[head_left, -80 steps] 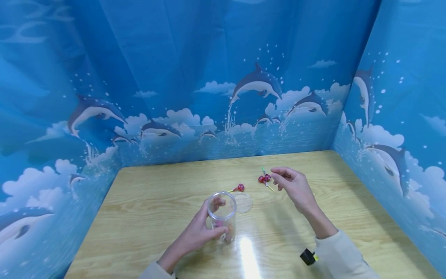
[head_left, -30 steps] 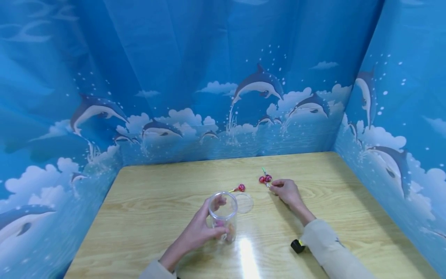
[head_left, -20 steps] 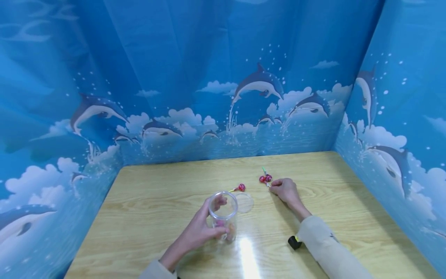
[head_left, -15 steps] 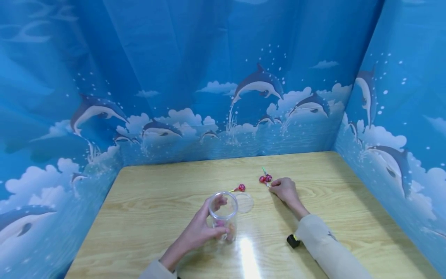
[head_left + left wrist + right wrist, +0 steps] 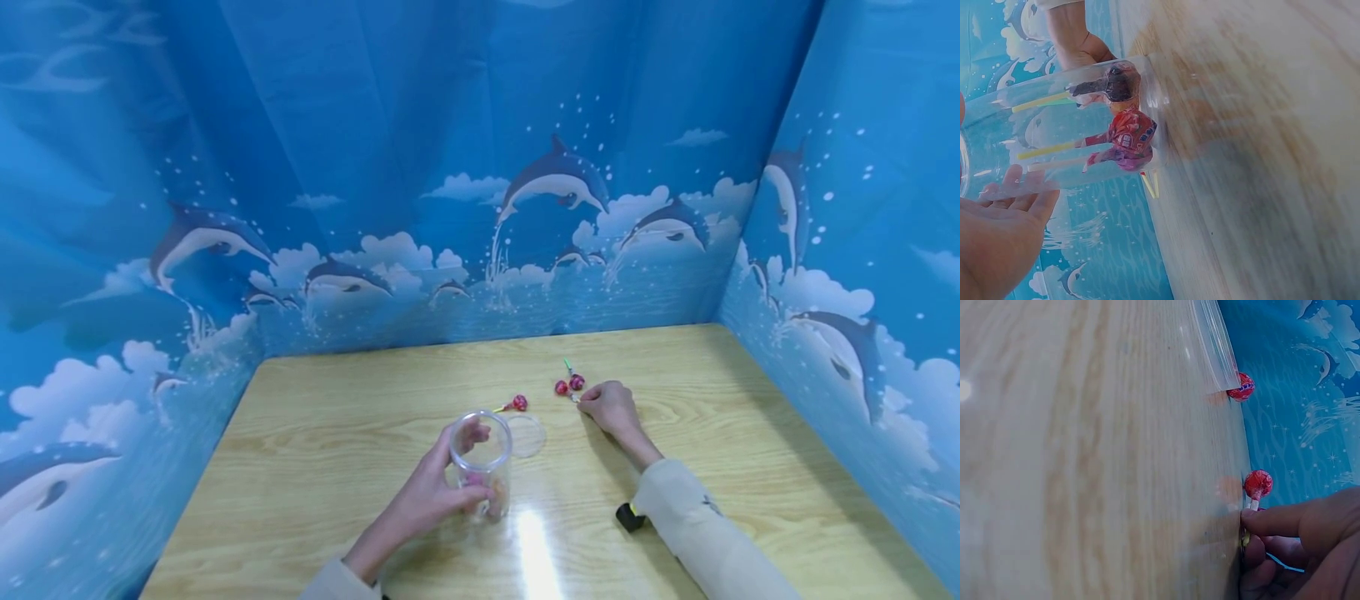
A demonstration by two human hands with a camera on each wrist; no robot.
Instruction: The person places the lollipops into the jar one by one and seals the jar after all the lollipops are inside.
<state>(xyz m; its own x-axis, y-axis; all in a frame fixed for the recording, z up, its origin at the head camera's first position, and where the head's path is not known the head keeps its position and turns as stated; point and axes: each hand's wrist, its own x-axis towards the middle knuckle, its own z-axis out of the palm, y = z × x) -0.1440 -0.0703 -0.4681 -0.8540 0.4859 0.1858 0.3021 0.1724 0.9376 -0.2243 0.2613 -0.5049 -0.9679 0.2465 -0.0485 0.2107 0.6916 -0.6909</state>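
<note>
A clear plastic jar (image 5: 481,464) stands upright on the wooden table (image 5: 337,433), and my left hand (image 5: 474,467) grips its side. In the left wrist view several wrapped lollipops (image 5: 1127,132) lie inside the jar, my left fingers (image 5: 1013,197) curled around the wall. My right hand (image 5: 582,400) rests on the table right of the jar. It pinches the stick of a red lollipop (image 5: 1258,484) between fingertips (image 5: 1275,520). Two red lollipops (image 5: 568,385) lie together just beyond that hand. A third red lollipop (image 5: 517,403) lies behind the jar.
The jar's clear round lid (image 5: 525,436) lies flat on the table between jar and right hand, with its edge (image 5: 1213,347) close in the right wrist view. Blue dolphin-print curtains (image 5: 525,208) enclose the table at back and sides. A glare spot (image 5: 534,550) shines near the front edge.
My right hand dropped from above the table onto the pair of lollipops and closed its fingertips on a stick. The left hand and jar have not moved.
</note>
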